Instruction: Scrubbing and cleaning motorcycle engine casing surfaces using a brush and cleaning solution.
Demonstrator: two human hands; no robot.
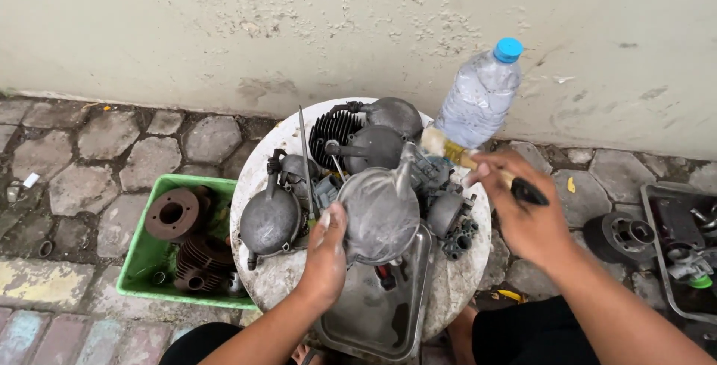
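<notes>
View: looking down from the person's head at a small round white table (pixel 258 186) set against a pale wall, on a stone-paved floor.

Left hand (pixel 326 254): its grip is closed around the near edge of a rounded grey metal engine part (pixel 379 212), tilting it up over a metal tray (pixel 373 313), likely so that anything coming off it lands in the tray.

Right hand (pixel 526 219): grip clenched on the dark handle of a paintbrush (pixel 478 162). The pale bristles point left, close to the held part but seemingly not touching it.

Bottle: a clear plastic bottle (pixel 480 96) with a blue cap stands at the far right edge of the table, just behind the brush and within easy reach.

Other parts: similar grey rounded parts and a black finned cylinder (pixel 332 130) crowd the tabletop around the held one.

Left of table: a green plastic crate (pixel 142 260) on the floor holds rusty brown finned and flanged parts, kept apart from those on the table.

Right of table: a dark pulley-like wheel (pixel 620 236) and a second tray (pixel 683 245) of small pieces lie on the floor.
</notes>
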